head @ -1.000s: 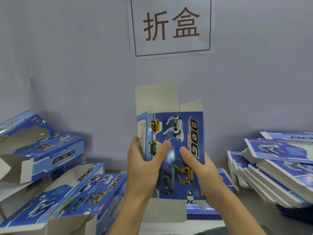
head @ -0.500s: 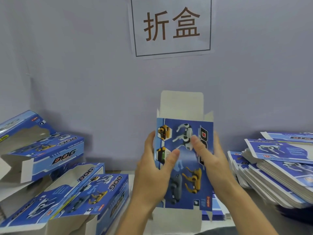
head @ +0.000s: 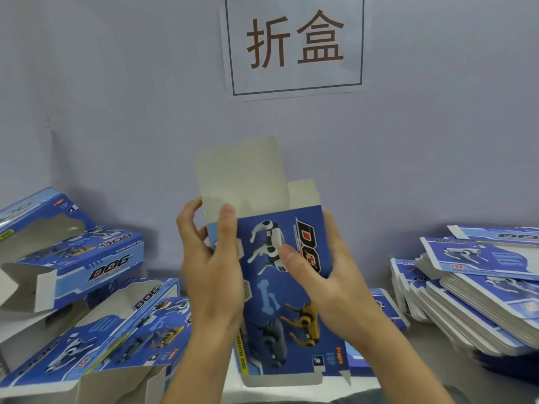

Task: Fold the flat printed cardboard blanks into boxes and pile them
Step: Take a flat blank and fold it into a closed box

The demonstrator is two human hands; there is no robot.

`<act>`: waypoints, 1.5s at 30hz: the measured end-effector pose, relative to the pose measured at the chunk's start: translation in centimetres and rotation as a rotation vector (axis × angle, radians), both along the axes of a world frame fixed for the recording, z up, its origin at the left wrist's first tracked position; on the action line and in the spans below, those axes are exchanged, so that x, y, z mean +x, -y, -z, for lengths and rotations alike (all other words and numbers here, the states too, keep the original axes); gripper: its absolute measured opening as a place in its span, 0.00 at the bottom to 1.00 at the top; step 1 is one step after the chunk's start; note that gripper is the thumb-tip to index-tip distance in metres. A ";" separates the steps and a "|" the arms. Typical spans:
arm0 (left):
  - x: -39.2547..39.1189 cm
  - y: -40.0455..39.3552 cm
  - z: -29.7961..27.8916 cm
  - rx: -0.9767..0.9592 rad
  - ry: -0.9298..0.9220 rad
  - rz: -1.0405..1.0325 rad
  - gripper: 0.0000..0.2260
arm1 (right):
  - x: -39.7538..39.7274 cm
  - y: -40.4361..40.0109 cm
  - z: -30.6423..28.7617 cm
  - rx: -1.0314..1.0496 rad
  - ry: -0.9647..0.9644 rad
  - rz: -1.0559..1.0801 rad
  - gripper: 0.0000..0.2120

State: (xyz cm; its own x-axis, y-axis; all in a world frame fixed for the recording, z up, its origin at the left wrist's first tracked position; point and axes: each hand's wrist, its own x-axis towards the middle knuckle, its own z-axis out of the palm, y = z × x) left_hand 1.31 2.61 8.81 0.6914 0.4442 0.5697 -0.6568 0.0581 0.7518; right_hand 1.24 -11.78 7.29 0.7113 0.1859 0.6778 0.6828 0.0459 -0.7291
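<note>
I hold a blue printed box blank upright in front of me, opened into a tube, with robot dogs and the word DOG on its face. Its grey top flaps stand up, the tall one leaning left. My left hand grips the box's left edge, thumb on the front near the top. My right hand holds the right side, thumb pressed on the white dog picture. The bottom flaps hang open below my wrists.
Folded boxes lie piled at the left, their open ends toward me. A thick stack of flat blanks sits at the right, with one blank lying behind my right hand. A paper sign hangs on the grey wall ahead.
The box has turned and squared up into a tube. My left hand slid up to its top left corner, and the tall top flap tipped to the left.
</note>
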 end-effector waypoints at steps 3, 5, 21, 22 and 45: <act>0.2 -0.7 -0.2 0.009 -0.007 -0.050 0.08 | -0.3 0.2 -0.5 -0.039 0.040 0.028 0.27; 0.0 -0.6 -0.2 0.082 0.003 -0.073 0.13 | -0.3 0.5 -0.8 -0.043 0.058 0.037 0.27; 0.0 1.3 0.3 0.204 0.106 0.118 0.24 | 0.3 2.4 -1.2 0.025 0.005 0.048 0.27; 0.1 1.4 0.3 0.221 0.094 0.159 0.25 | 0.3 2.4 -1.2 0.048 -0.006 0.037 0.24; 1.5 5.2 -0.9 0.481 0.101 0.051 0.14 | 2.1 5.4 -0.6 0.206 -0.008 0.301 0.18</act>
State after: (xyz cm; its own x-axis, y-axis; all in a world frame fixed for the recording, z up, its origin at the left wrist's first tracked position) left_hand 2.82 -2.61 9.74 0.6359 0.0810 0.7675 -0.7334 -0.2462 0.6336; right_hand 3.32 -17.22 7.93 0.7190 -0.1729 0.6732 0.6822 -0.0098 -0.7311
